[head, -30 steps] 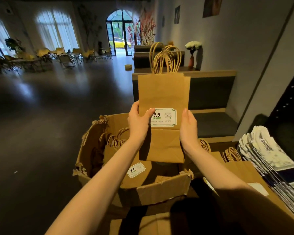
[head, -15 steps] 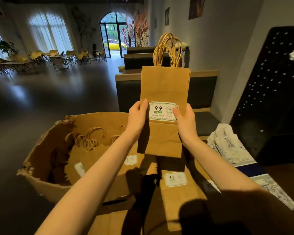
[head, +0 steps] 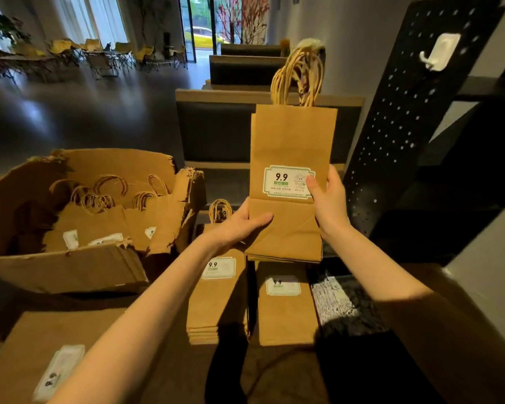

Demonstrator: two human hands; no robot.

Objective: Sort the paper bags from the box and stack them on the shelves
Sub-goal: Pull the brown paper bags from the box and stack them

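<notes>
Holding a bundle of brown paper bags [head: 292, 176] upright in mid-air, the person has it above and just behind two flat piles of like bags, the left pile [head: 217, 293] and the right pile [head: 286, 310], with the torn cardboard box [head: 70, 269] off to the left, more bags lying in it. The left hand [head: 239, 225] has its fingers laid nearly straight across the folded bottom flap, supporting more than clamping; the right hand [head: 328, 199] pinches the right edge, thumb over the white label. The risk, as I judge it, lies in that loose left hold: the bundle is several bags thick, and if it tips forward while being laid down, the inner bags could slide out and fan across the piles. The rope handles [head: 301, 74] stick up in a tangle and could snag the black perforated panel [head: 405, 118] close on the right. A careless drop might also land it across both piles and spoil the sort. Compared with half a second ago, the bundle sits further right and nearer the panel, the left hand has slipped from beside the label down to the bottom flap, and the view has dropped so both piles now show fully.
</notes>
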